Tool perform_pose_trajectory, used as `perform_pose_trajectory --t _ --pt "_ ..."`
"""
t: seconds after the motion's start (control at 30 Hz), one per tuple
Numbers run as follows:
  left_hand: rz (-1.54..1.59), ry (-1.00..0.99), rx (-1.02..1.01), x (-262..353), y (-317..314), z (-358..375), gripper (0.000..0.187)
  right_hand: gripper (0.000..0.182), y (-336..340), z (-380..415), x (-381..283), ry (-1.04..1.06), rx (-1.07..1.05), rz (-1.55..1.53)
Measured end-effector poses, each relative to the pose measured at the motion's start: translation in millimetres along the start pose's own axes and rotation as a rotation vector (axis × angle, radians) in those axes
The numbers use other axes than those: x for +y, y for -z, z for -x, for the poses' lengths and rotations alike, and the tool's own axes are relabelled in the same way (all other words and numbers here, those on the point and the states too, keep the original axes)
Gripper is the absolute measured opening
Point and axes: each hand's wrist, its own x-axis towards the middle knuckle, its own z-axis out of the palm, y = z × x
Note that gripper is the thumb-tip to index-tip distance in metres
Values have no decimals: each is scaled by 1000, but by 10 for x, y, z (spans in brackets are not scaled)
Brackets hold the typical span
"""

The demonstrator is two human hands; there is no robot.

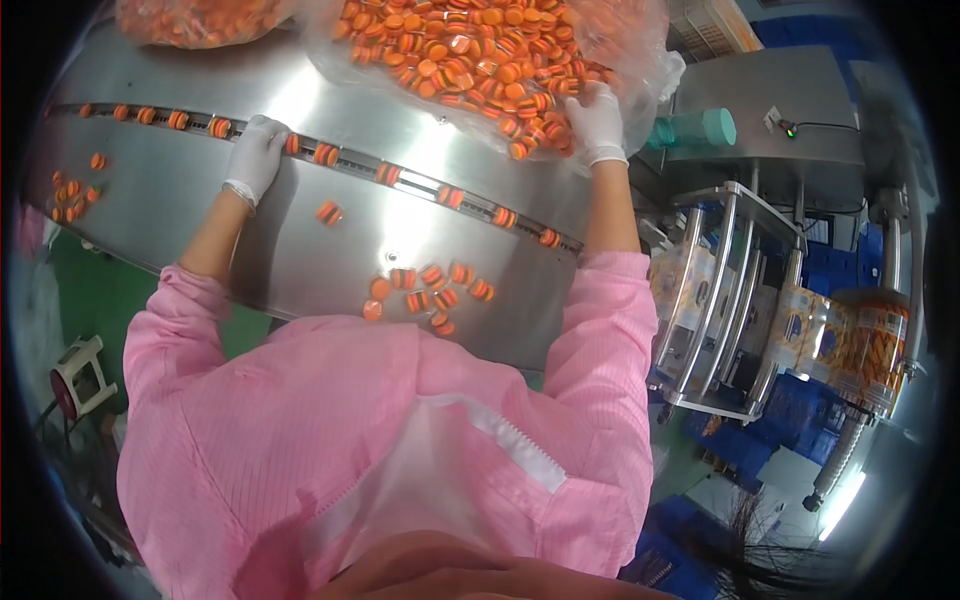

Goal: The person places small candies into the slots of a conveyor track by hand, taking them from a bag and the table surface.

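My left hand (257, 160), in a white glove, is over the narrow conveyor channel (355, 160), its fingers bent and close together. Whatever they hold, if anything, is hidden under the glove. Just right of it, an orange, burger-like layered candy (292, 144) sits in the channel, one of several spaced along it. My right hand (598, 122), also gloved, is at the lower right edge of a heap of the same candies (480, 65) in a clear plastic bag (640, 50). Its fingers curl against the heap, and I cannot see what is between them.
Loose candies (432, 290) lie on the steel table (300, 240) near my body, with another small group (75, 195) at far left. A second candy bag (200, 20) rests at upper left. To the right stand a roller frame (735, 300) with printed film and a green cylinder (700, 128).
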Motion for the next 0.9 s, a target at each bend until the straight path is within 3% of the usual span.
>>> perform_pose_trajectory --t 0.1,0.17,0.27,0.3,0.33,0.43,0.53,0.6,0.67,0.7,0.73,0.77,0.9 --pt "-92 44 -155 179 -16 -125 16 40 -6 212 -184 119 17 -80" --pt "-141 179 -232 316 -10 -162 18 37 -11 344 -431 182 -12 -152" --pt "-179 111 -110 424 -82 -252 24 37 -119 438 -802 333 -129 -204" --pt "-185 111 -112 485 -108 -303 24 38 -176 440 -895 493 -121 1" --pt "-99 -22 -93 569 -158 -366 27 39 -238 448 -954 649 -111 208" --pt "58 -382 -108 1012 -267 -607 37 40 -384 411 -1024 604 -180 380" --pt "-48 -490 -88 1228 -629 -912 37 40 -457 405 -1088 490 -307 425" --pt "-13 -400 -102 1341 -871 -1049 38 37 -448 413 -1041 430 -359 406" --pt "23 -307 -120 1434 -1010 -1105 38 32 -423 476 -947 352 -291 70" --pt "-51 -248 -143 1516 -1014 -1105 37 32 -416 522 -896 347 -292 75" --pt "-125 -190 -168 1563 -1023 -1106 36 28 -410 584 -848 377 -156 -55" --pt "-121 -192 -172 1575 -1044 -1112 36 25 -401 649 -804 406 -19 -185" --pt "-165 -282 -166 1522 -1158 -1094 29 24 -287 1021 -828 361 -31 -407"
